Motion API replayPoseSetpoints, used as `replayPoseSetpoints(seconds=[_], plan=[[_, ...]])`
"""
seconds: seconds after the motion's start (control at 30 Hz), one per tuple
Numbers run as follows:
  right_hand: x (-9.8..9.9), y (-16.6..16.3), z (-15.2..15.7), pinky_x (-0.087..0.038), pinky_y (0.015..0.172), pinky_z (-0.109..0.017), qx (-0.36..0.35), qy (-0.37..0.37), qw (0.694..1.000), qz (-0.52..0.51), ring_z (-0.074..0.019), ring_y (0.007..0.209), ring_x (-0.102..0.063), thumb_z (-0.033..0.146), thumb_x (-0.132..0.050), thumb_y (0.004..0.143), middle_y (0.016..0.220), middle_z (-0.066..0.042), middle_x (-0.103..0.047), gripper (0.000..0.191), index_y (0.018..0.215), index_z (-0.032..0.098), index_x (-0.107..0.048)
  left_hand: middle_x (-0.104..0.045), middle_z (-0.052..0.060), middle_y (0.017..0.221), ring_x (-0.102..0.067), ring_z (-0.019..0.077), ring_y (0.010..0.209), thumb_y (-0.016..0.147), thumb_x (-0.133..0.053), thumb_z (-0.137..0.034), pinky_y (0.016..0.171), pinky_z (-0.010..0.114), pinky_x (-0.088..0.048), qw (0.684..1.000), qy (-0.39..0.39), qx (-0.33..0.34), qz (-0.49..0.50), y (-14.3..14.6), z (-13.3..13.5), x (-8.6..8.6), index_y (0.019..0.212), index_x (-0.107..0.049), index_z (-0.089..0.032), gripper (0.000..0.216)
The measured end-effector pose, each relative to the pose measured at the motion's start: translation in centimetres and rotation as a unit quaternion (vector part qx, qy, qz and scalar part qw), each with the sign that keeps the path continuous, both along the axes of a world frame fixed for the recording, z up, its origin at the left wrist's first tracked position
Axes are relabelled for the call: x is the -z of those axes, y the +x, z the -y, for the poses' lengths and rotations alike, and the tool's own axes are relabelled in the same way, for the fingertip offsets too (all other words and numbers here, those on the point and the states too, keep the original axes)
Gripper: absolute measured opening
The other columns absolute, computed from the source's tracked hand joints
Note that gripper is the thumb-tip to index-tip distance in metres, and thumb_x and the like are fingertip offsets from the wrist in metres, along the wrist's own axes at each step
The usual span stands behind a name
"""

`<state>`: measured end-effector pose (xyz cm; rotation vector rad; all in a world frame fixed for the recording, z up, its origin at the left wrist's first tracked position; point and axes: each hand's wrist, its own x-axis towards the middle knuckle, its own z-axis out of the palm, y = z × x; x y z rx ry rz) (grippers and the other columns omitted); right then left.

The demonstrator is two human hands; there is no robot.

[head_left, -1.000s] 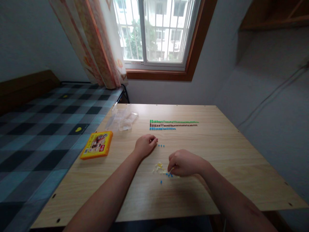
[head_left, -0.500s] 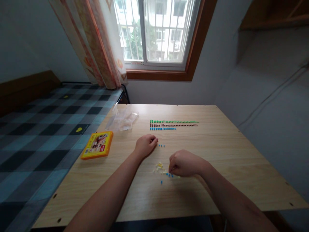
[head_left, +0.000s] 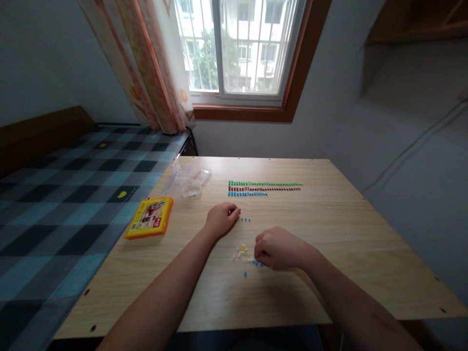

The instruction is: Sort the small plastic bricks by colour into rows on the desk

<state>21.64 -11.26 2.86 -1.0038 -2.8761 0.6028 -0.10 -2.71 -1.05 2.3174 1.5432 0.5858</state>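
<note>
My left hand [head_left: 220,218] rests on the wooden table [head_left: 329,229] with its fingers curled, beside a few small blue pieces [head_left: 245,220]. My right hand [head_left: 280,248] is curled over a small loose pile of pale yellow and blue pieces [head_left: 243,253], fingertips pinched down at the pile's right edge; what they hold is hidden. One blue piece [head_left: 244,274] lies alone nearer me. Farther back lie three neat rows of tiny pieces: green [head_left: 265,184], brown [head_left: 263,188] and a shorter blue row [head_left: 247,194].
An orange-yellow box [head_left: 149,218] lies near the table's left edge. Clear plastic containers [head_left: 187,180] sit at the back left. A bed with a checked cover [head_left: 66,195] adjoins the table on the left. Window and curtain [head_left: 146,63] stand behind.
My right hand's fingertips have shifted slightly left into the pile. My left hand has stayed put. The view has drifted a little.
</note>
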Motion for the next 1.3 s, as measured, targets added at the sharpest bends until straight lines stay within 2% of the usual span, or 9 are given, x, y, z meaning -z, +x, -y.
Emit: replayPoseSetpoints(seconds=[0.17, 0.6, 0.67, 0.77, 0.9, 1.0, 1.07, 1.17, 1.3], plan=[[0.0, -0.3, 0.2, -0.037, 0.064, -0.025, 0.002, 0.006, 1.000, 0.003, -0.0146, 0.066, -0.058, 0.016, -0.055, 0.076, 0.076, -0.002, -0.071, 0.019, 0.077, 0.020, -0.074, -0.073, 0.004, 0.084, -0.062, 0.0175, 0.075, 0.089, -0.050, -0.038, 0.064, 0.027, -0.038, 1.000, 0.001, 0.002, -0.001, -0.1, 0.0, 0.0, 0.082, -0.073, -0.021, 0.029], [0.3, 0.4, -0.8, -0.039, 0.064, -0.022, 0.005, -0.062, 0.997, -0.054, -0.0120, 0.069, -0.059, 0.020, -0.064, 0.079, 0.079, 0.000, -0.070, 0.012, 0.084, 0.022, -0.075, -0.072, 0.003, 0.081, -0.061, 0.0171, 0.072, 0.089, -0.052, -0.037, 0.063, 0.027, -0.038, 1.000, 0.001, 0.004, 0.012, -0.1, -0.1, 0.1, 0.080, -0.073, -0.022, 0.028], [0.7, 0.6, -1.4, -0.039, 0.065, -0.021, 0.042, -0.045, 0.994, -0.086, -0.0115, 0.071, -0.059, 0.019, -0.063, 0.082, 0.081, 0.000, -0.070, 0.013, 0.086, 0.021, -0.075, -0.072, 0.004, 0.081, -0.060, 0.0172, 0.072, 0.089, -0.052, -0.037, 0.063, 0.027, -0.039, 1.000, -0.001, 0.009, 0.017, -0.1, -0.1, 0.1, 0.081, -0.073, -0.021, 0.028], [1.8, 1.0, -2.6, -0.040, 0.070, -0.023, 0.142, 0.009, 0.984, -0.110, -0.0129, 0.075, -0.060, 0.021, -0.063, 0.084, 0.083, -0.002, -0.069, 0.012, 0.086, 0.020, -0.075, -0.071, 0.005, 0.081, -0.060, 0.0168, 0.073, 0.090, -0.051, -0.035, 0.066, 0.027, -0.041, 0.999, -0.005, 0.022, 0.029, -0.2, 0.0, -0.4, 0.081, -0.073, -0.019, 0.028], [3.6, 1.4, -4.0, -0.041, 0.071, -0.024, 0.216, 0.041, 0.967, -0.125, -0.0140, 0.077, -0.060, 0.024, -0.063, 0.086, 0.083, -0.003, -0.070, 0.012, 0.086, 0.020, -0.075, -0.070, 0.003, 0.082, -0.059, 0.0141, 0.073, 0.087, -0.055, -0.029, 0.070, 0.025, -0.044, 0.993, -0.027, 0.095, 0.062, -0.6, 1.3, -2.6, 0.089, -0.072, -0.019, 0.020], [4.4, 1.5, -4.6, -0.041, 0.070, -0.024, 0.235, 0.037, 0.960, -0.150, -0.0139, 0.076, -0.061, 0.026, -0.062, 0.087, 0.083, -0.003, -0.071, 0.015, 0.088, 0.019, -0.075, -0.069, 0.000, 0.076, -0.058, 0.0120, 0.067, 0.079, -0.061, -0.024, 0.062, 0.022, -0.042, 0.960, -0.135, 0.244, 0.034, -0.9, 3.1, -4.4, 0.083, -0.074, -0.021, 0.014], [4.6, 1.5, -4.8, -0.041, 0.069, -0.024, 0.242, 0.043, 0.955, -0.168, -0.0134, 0.075, -0.060, 0.027, -0.062, 0.087, 0.083, -0.003, -0.071, 0.015, 0.089, 0.020, -0.075, -0.067, -0.002, 0.068, -0.056, 0.0111, 0.060, 0.077, -0.064, -0.023, 0.055, 0.021, -0.039, 0.927, -0.215, 0.307, -0.005, -0.9, 4.4, -5.2, 0.081, -0.076, -0.022, 0.013], [4.8, 1.6, -4.9, -0.039, 0.065, -0.023, 0.244, 0.052, 0.949, -0.194, -0.0121, 0.069, -0.057, 0.026, -0.064, 0.085, 0.078, -0.002, -0.069, 0.014, 0.090, 0.020, -0.075, -0.068, -0.003, 0.067, -0.057, 0.0112, 0.059, 0.071, -0.070, -0.020, 0.054, 0.021, -0.038, 0.897, -0.268, 0.348, -0.044, -0.5, 5.8, -5.7, 0.081, -0.078, -0.026, 0.014], [4.9, 1.8, -4.9, -0.039, 0.063, -0.023, 0.250, 0.046, 0.940, -0.229, -0.0114, 0.064, -0.055, 0.025, -0.063, 0.086, 0.072, -0.001, -0.067, 0.014, 0.088, 0.018, -0.075, -0.068, -0.004, 0.066, -0.057, 0.0110, 0.057, 0.068, -0.072, -0.016, 0.055, 0.021, -0.039, 0.893, -0.268, 0.357, -0.061, 0.2, 6.4, -5.6, 0.085, -0.079, -0.029, 0.023]])
